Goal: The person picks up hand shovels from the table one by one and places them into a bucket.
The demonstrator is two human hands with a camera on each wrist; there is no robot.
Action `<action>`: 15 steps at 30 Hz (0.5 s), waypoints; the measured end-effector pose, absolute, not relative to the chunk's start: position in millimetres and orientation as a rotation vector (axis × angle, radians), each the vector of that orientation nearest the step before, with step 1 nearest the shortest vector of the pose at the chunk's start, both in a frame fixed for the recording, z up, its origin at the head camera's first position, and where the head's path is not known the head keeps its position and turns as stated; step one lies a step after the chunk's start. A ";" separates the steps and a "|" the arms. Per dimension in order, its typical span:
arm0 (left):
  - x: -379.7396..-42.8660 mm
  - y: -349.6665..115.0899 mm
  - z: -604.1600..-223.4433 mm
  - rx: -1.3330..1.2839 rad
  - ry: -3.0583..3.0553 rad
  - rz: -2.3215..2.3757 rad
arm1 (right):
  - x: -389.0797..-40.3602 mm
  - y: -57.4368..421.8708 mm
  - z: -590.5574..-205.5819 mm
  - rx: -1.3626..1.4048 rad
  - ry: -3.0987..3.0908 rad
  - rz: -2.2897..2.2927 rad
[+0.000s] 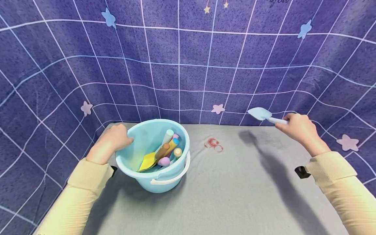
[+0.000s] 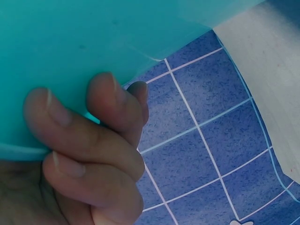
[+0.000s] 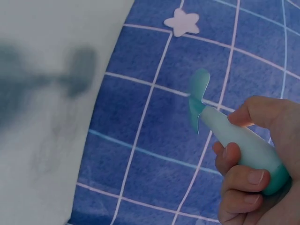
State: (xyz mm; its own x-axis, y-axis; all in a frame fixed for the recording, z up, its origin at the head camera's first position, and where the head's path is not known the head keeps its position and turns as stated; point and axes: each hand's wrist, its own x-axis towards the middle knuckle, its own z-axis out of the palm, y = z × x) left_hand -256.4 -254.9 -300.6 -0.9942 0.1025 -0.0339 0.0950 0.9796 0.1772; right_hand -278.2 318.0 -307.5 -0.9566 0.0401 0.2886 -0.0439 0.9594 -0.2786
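Note:
A light blue bucket point(image 1: 152, 179) sits at the left of the table, tipped a little toward the camera. My left hand point(image 1: 116, 138) grips its left rim; in the left wrist view the curled fingers point(image 2: 112, 168) press against the outer wall. Inside the bucket lie several toy tools, among them a yellow scoop point(image 1: 147, 161) and rods with brown, blue and pink ends. On the right, my right hand point(image 1: 299, 129) holds a small toy shovel point(image 1: 259, 113) by its pale handle, with the blue blade pointing left. The shovel is raised above the table, casting a shadow.
The grey tabletop point(image 1: 223, 192) carries red ring-shaped stains point(image 1: 213, 144) near its back middle. A purple gridded curtain point(image 1: 194, 75) with stars hangs behind and along both sides. The bucket's white handle point(image 1: 173, 178) hangs down its front right.

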 end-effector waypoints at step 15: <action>-256.1 -254.1 -301.2 0.157 3.091 0.272 | -279.8 289.7 -291.1 0.131 -2.767 0.507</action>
State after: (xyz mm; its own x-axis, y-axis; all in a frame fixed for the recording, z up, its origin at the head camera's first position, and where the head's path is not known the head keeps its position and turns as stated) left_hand -256.1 -254.1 -301.2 -0.9943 0.1037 -0.0259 0.0976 0.9796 0.1759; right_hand -279.8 289.7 -291.1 -0.9434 -0.0315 0.3303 -0.1465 0.9327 -0.3296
